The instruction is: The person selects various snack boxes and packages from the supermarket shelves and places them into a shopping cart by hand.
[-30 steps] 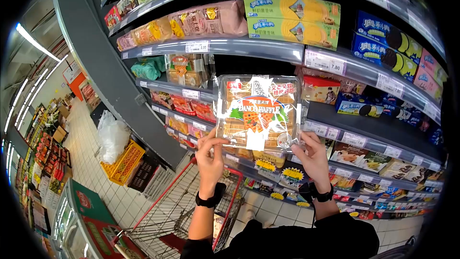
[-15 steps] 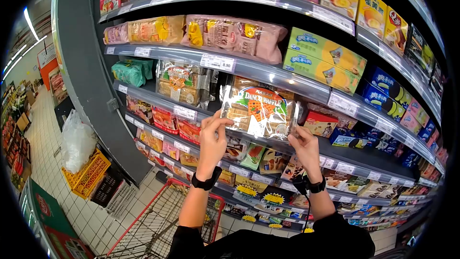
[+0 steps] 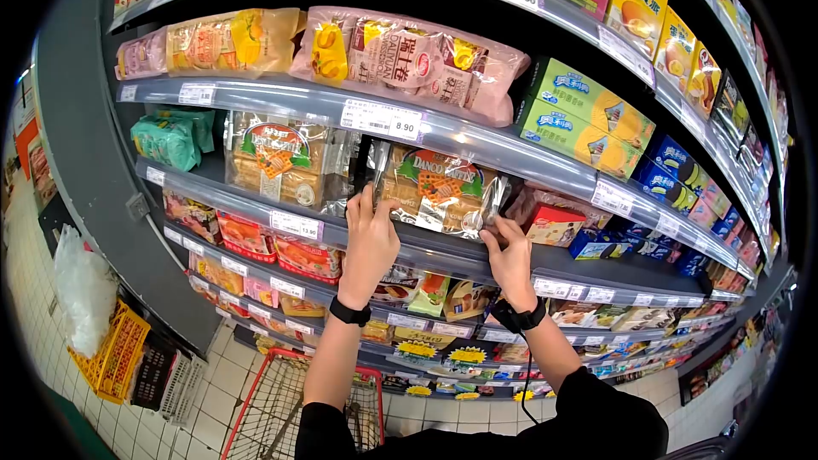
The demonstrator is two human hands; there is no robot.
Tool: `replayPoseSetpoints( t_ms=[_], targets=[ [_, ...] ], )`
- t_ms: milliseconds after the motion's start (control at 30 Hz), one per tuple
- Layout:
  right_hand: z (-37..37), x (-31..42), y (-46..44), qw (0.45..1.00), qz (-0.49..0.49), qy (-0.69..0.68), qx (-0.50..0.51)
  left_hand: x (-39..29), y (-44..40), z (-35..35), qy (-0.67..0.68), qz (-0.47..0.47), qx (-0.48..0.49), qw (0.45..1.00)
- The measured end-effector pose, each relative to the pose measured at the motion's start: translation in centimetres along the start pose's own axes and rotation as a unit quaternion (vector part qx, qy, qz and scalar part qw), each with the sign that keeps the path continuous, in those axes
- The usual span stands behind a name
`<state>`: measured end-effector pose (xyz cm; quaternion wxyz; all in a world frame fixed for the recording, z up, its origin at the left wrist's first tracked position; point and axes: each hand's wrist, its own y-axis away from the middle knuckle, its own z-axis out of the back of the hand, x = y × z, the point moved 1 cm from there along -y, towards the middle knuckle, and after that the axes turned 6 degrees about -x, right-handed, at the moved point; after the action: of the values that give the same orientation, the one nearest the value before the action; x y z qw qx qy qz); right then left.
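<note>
A clear-wrapped waffle pack (image 3: 440, 190) with a green and red label sits on the middle shelf, upright and leaning slightly back. My left hand (image 3: 370, 237) has its curled fingers at the pack's left edge. At the lower right corner, my right hand (image 3: 509, 260) pinches the wrapper between thumb and fingers. Both wrists wear black bands. Left of my left hand stands a similar waffle pack (image 3: 277, 163) on the same shelf.
Above are pink swiss roll bags (image 3: 413, 60) and green cookie boxes (image 3: 588, 115). A red box (image 3: 554, 223) lies right of the pack. A red-rimmed shopping cart (image 3: 281, 400) stands below, with a yellow crate (image 3: 111, 349) on the floor at left.
Both hands have moved the waffle pack forward, from in front of the shelf edge back onto the shelf. My view has come closer to the shelves.
</note>
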<state>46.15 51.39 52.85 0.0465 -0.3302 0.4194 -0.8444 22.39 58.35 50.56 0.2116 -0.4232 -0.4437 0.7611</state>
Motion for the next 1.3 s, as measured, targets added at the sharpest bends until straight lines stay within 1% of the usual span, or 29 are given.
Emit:
replayPoseSetpoints(
  t_ms=[33, 100, 167, 233, 300, 367, 433, 600, 667, 700, 733, 767, 833, 867, 900, 933, 967, 1000, 1033, 1067, 1100, 1133, 1167, 1200, 1233, 1267, 1300],
  targets=[
    [-0.2, 0.5, -0.1, 1.000, 0.002, 0.007, -0.009, 0.0, 0.2, 0.0, -0.025, -0.005, 0.003, 1.000],
    [-0.9, 0.8, -0.4, 1.000, 0.001, 0.018, -0.016, 0.3, 0.0, 0.0, -0.031, 0.006, 0.025, 0.999],
    [-1.3, 0.5, -0.6, 0.998, -0.008, 0.063, -0.014, 0.2, 0.0, -0.1, -0.056, 0.014, 0.040, 0.998],
    [-1.5, 0.5, -0.4, 0.992, 0.010, 0.119, -0.032, -0.1, -0.1, -0.4, -0.061, 0.012, 0.045, 0.997],
    [-2.0, 0.7, -0.3, 0.992, 0.014, 0.122, -0.041, -0.2, -0.2, -0.3, -0.049, 0.046, 0.049, 0.997],
    [-2.0, 0.9, -0.3, 0.991, 0.003, 0.127, -0.036, -0.6, -0.5, 0.1, -0.060, 0.047, 0.049, 0.996],
    [-1.7, 0.7, -0.2, 0.986, 0.046, 0.145, -0.071, -1.2, -0.6, 0.3, -0.054, 0.067, 0.072, 0.994],
    [-0.8, 0.4, 0.2, 0.988, 0.028, 0.128, -0.080, -1.8, -0.4, -0.2, -0.071, 0.038, 0.050, 0.995],
    [-0.6, 0.4, 0.4, 0.983, 0.072, 0.136, -0.103, -1.9, -0.2, -0.3, -0.080, 0.030, 0.049, 0.995],
    [-0.3, 0.1, 0.2, 0.984, 0.067, 0.130, -0.105, -2.3, 0.0, -0.1, -0.034, 0.029, 0.031, 0.999],
    [-0.2, 0.0, 0.0, 0.982, 0.093, 0.120, -0.112, -2.7, 0.2, 0.5, 0.007, 0.027, 0.013, 1.000],
    [-0.1, 0.0, -0.1, 0.979, 0.120, 0.110, -0.119, -3.3, 0.8, 1.2, -0.004, 0.022, 0.017, 1.000],
    [1.0, 0.4, 0.6, 0.985, 0.091, 0.092, -0.118, -6.2, 2.8, 3.6, 0.008, 0.004, -0.013, 1.000],
    [1.3, 0.6, 0.7, 0.986, 0.094, 0.054, -0.130, -7.8, 3.7, 5.0, -0.006, 0.014, -0.022, 1.000],
    [1.4, 0.8, 0.8, 0.985, 0.096, 0.015, -0.142, -8.6, 4.4, 6.4, -0.032, -0.010, -0.019, 0.999],
    [2.0, 1.0, 1.2, 0.981, 0.105, -0.060, -0.148, -9.5, 5.8, 7.7, -0.013, 0.011, 0.008, 1.000],
    [2.8, 1.5, 1.9, 0.974, 0.118, -0.100, -0.167, -10.2, 7.3, 9.2, 0.006, 0.033, 0.034, 0.999],
    [3.0, 2.0, 2.8, 0.966, 0.143, -0.138, -0.164, -11.2, 9.1, 10.6, 0.003, 0.052, 0.051, 0.997],
    [3.4, 2.5, 3.7, 0.955, 0.170, -0.177, -0.165, -11.3, 11.3, 11.9, -0.007, 0.089, 0.088, 0.992],
    [3.9, 3.5, 4.9, 0.950, 0.200, -0.190, -0.146, -12.1, 13.6, 13.1, -0.021, 0.162, 0.115, 0.980],
    [3.8, 3.9, 6.4, 0.936, 0.214, -0.261, -0.104, -13.2, 16.0, 14.2, -0.033, 0.236, 0.140, 0.961],
    [3.5, 4.1, 8.4, 0.917, 0.216, -0.336, -0.023, -13.4, 19.1, 15.4, -0.049, 0.249, 0.132, 0.958],
    [2.7, 4.5, 10.8, 0.892, 0.192, -0.404, 0.062, -12.9, 23.1, 16.2, -0.104, 0.262, 0.169, 0.944],
    [2.6, 5.1, 13.5, 0.879, 0.143, -0.420, 0.176, -13.6, 26.4, 17.2, -0.157, 0.275, 0.207, 0.926],
    [1.5, 4.4, 16.7, 0.850, 0.152, -0.408, 0.296, -15.8, 29.1, 18.5, -0.202, 0.384, 0.243, 0.868],
    [0.8, 3.9, 20.0, 0.808, 0.150, -0.396, 0.408, -16.5, 34.3, 19.8, -0.287, 0.419, 0.285, 0.813],
    [-0.8, 2.0, 24.0, 0.767, 0.202, -0.355, 0.494, -17.2, 39.5, 20.6, -0.366, 0.450, 0.326, 0.746]
  ],
)
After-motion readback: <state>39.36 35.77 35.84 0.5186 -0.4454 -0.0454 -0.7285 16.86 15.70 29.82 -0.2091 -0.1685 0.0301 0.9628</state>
